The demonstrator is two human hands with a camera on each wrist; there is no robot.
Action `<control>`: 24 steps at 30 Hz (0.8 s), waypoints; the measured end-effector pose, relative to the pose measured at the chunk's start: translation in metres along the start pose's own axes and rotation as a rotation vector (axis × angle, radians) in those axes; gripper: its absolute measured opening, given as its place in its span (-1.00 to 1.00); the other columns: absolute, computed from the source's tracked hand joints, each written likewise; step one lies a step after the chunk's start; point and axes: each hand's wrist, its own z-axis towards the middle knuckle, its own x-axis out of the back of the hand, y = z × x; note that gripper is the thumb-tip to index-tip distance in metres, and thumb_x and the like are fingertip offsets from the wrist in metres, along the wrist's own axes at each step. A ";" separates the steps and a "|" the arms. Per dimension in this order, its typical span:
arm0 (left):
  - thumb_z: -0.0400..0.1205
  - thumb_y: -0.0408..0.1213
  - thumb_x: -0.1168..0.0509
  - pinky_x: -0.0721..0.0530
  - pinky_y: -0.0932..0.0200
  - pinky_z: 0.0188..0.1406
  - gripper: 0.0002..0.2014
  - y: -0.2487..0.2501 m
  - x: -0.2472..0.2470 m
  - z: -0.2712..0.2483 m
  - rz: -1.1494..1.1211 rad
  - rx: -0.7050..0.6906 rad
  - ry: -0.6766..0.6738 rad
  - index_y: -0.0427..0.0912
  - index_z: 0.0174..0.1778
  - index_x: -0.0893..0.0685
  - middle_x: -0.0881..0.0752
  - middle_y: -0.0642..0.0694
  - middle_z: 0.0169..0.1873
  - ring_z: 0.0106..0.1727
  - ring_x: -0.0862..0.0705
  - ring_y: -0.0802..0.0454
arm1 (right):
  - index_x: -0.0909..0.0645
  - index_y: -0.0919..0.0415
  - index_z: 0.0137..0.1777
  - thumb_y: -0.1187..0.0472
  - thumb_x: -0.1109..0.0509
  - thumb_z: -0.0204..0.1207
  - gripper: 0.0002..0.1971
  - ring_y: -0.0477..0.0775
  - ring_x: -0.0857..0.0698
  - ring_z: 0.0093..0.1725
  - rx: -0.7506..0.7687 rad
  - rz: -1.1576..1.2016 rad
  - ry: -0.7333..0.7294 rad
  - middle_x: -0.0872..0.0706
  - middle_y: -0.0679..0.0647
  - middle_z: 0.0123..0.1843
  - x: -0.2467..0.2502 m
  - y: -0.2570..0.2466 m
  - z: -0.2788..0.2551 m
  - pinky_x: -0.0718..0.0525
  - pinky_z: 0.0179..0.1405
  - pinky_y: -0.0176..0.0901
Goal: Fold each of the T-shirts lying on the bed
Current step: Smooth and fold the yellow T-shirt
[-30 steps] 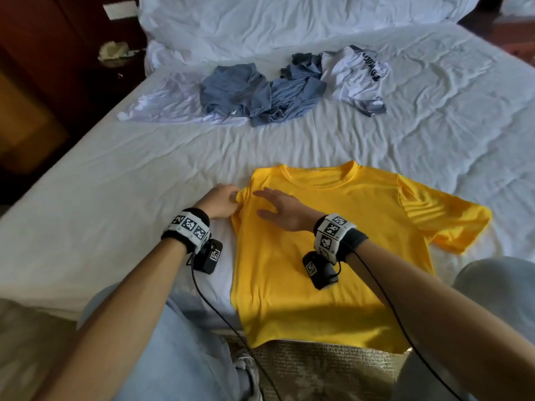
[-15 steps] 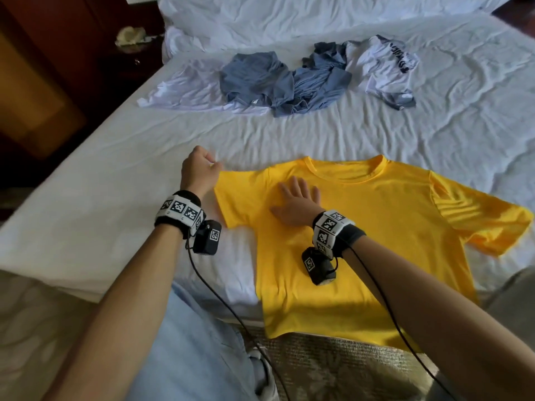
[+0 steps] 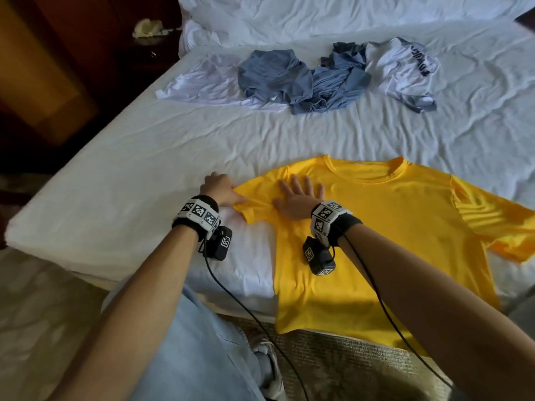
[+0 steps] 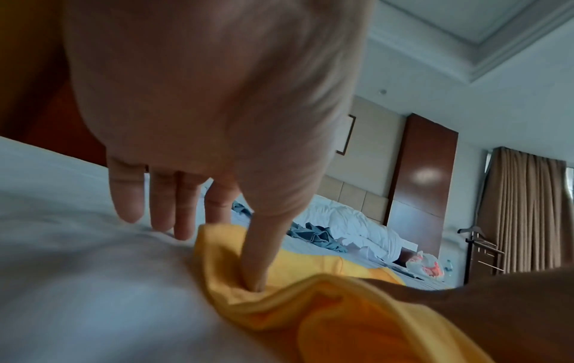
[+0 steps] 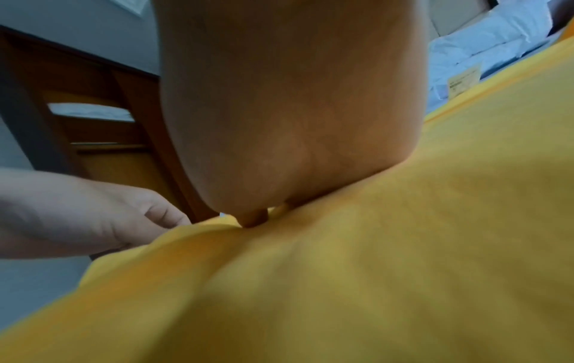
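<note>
A yellow T-shirt (image 3: 390,227) lies flat, front up, at the near edge of the bed, its hem hanging over the side. My left hand (image 3: 220,188) is at the outer end of the shirt's left sleeve (image 4: 223,270); thumb (image 4: 261,258) and forefinger pinch the sleeve's edge while the other fingers point down at the sheet. My right hand (image 3: 298,198) lies flat with spread fingers on the shirt's shoulder just right of that sleeve, pressing the cloth (image 5: 372,270) down. The other sleeve (image 3: 498,224) lies spread at the right.
Crumpled blue-grey shirts (image 3: 304,79), a white shirt (image 3: 202,85) and a white shirt with dark print (image 3: 405,68) lie further up the bed, below the pillows (image 3: 318,13). A dark nightstand (image 3: 144,39) stands far left. My jeans-clad leg (image 3: 188,342) is against the bed's near edge.
The left sleeve, tucked in a second ago, now lies drawn out to the left. My left hand has slid along its edge, and my right hand has flattened on the shoulder.
</note>
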 end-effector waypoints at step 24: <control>0.76 -0.20 -0.26 -0.56 0.17 -0.25 -0.85 0.060 0.018 -0.055 -0.516 -0.501 0.020 -0.14 0.00 -0.70 -0.75 0.00 -0.27 -0.25 -0.70 0.07 | 0.16 -0.24 0.81 -0.34 0.01 0.73 -0.28 0.37 0.43 0.75 0.014 0.098 0.128 0.32 0.02 0.84 -0.020 0.029 -0.034 0.45 0.62 0.51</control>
